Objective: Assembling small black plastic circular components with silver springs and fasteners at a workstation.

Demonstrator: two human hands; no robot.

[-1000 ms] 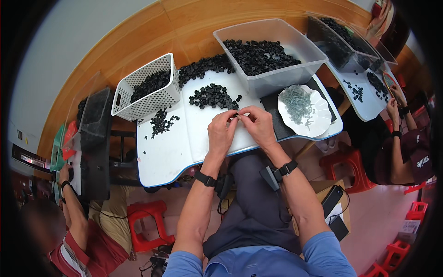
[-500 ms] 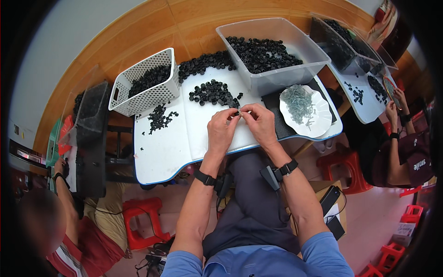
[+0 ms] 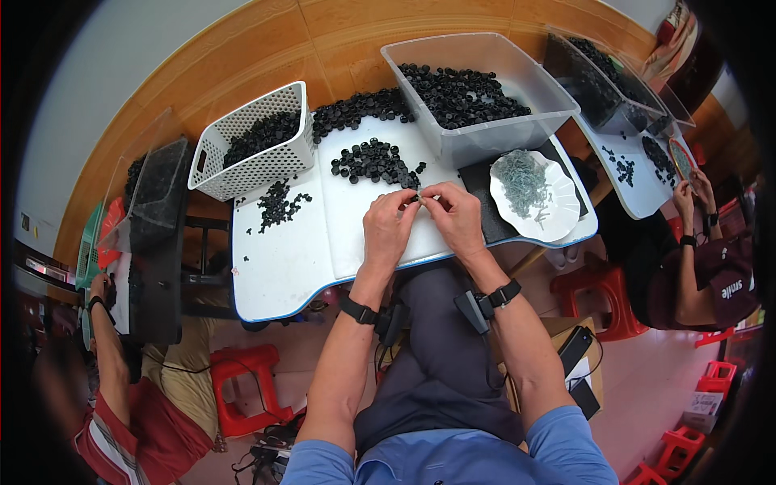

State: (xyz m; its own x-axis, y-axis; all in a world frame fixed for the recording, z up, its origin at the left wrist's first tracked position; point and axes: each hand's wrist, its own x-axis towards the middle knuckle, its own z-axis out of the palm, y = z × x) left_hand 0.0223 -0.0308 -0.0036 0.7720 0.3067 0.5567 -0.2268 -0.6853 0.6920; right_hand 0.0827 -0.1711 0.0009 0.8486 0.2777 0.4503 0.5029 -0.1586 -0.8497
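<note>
Over the front part of the white table, my left hand (image 3: 390,222) is closed in a pinch on a small black piece (image 3: 415,199). Fingertip to fingertip with it, my right hand (image 3: 451,217) is pinched too; what it grips is hidden and too small to make out. Just beyond the fingers lies a loose heap of black round cap-like pieces (image 3: 373,164). To the right of my right hand, a white scalloped dish (image 3: 563,220) holds thin grey-green translucent slivers (image 3: 519,179). Smaller black pieces (image 3: 279,206) are scattered on the table left of my left hand.
A white perforated basket (image 3: 212,179) and a clear plastic bin (image 3: 485,147) hold black pieces at the back. The dish rests on a black mat (image 3: 478,192) on the white table (image 3: 283,275). People sit working on both sides; red stools (image 3: 250,390) stand on the floor.
My hands stay pinched together in almost the same place. The person on the left has leaned, and the hands of the person on the right have shifted slightly.
</note>
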